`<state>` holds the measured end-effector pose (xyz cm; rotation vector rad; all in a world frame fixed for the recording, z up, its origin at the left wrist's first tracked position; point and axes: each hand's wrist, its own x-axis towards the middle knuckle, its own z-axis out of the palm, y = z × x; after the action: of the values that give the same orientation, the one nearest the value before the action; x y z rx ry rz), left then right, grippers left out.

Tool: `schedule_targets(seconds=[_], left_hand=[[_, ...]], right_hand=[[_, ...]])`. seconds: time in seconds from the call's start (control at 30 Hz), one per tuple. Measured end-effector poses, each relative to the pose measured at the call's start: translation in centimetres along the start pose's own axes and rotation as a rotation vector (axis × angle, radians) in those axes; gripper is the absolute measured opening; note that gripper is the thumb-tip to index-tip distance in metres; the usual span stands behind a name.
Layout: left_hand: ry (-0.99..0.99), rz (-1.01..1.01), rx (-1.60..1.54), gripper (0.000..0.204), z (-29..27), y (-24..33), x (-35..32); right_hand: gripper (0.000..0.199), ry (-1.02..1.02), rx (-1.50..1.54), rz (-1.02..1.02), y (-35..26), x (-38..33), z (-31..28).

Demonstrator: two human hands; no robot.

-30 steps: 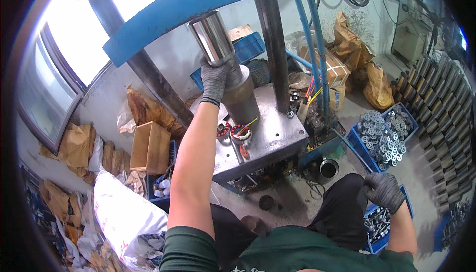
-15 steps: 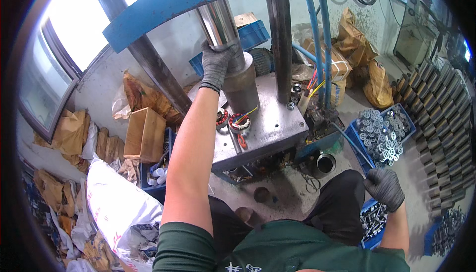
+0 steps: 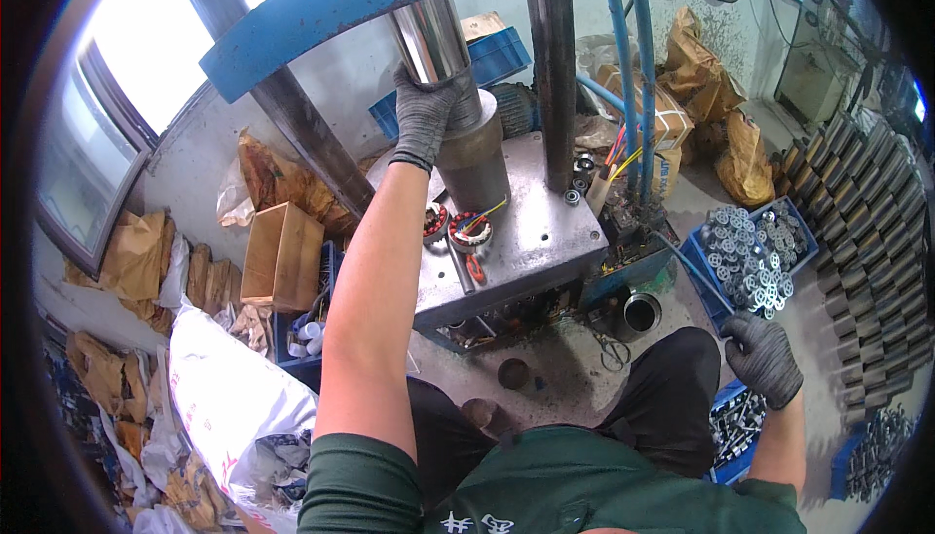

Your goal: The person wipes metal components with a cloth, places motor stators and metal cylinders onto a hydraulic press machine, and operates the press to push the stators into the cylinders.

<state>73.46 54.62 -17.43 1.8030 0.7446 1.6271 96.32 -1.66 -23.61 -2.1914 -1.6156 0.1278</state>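
My left hand, in a grey glove, is wrapped round a dark steel cylinder just under the shiny ram of a press. That cylinder stands at the mouth of a thick steel sleeve, upright on the press bed. In front of the sleeve lie two wound stator coils with coloured leads, a metal rod and orange-handled pliers. My right hand, also gloved, is closed at the end of a thin blue lever beside my right knee; its fingers partly hide the lever's end.
A blue crate of metal discs stands to the right, before stacked steel tubes. Another crate of small metal parts sits by my right leg. Left are a wooden box and a white sack. Blue press posts and hoses rise behind.
My right hand has shifted slightly right and turned at the wrist, fingers still curled. My left hand keeps its grip on the cylinder. The view has moved a little.
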Motion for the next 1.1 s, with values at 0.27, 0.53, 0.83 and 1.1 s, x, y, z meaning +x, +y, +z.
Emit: schedule_targets(seconds=[0.27,0.53,0.83,1.1], left_hand=[[-0.091,0.0,-0.217,0.098,-0.4,-1.3,0.3],[-0.031,0.048,-0.102,0.102,-0.3,-0.2,-0.3],[0.028,0.004,-0.147,0.086,0.5,3.1,-1.5],[0.041,0.064,0.059,0.066,-0.2,1.2,-0.8]], right_hand=[[0.023,0.682,-0.24,-0.307,0.4,15.3,-5.7],[0.036,0.428,-0.239,-0.178,-0.6,16.7,-6.5],[0.03,-0.371,0.065,-0.017,1.3,0.4,0.2],[0.02,-0.241,-0.02,0.065,1.2,-0.9,1.2]])
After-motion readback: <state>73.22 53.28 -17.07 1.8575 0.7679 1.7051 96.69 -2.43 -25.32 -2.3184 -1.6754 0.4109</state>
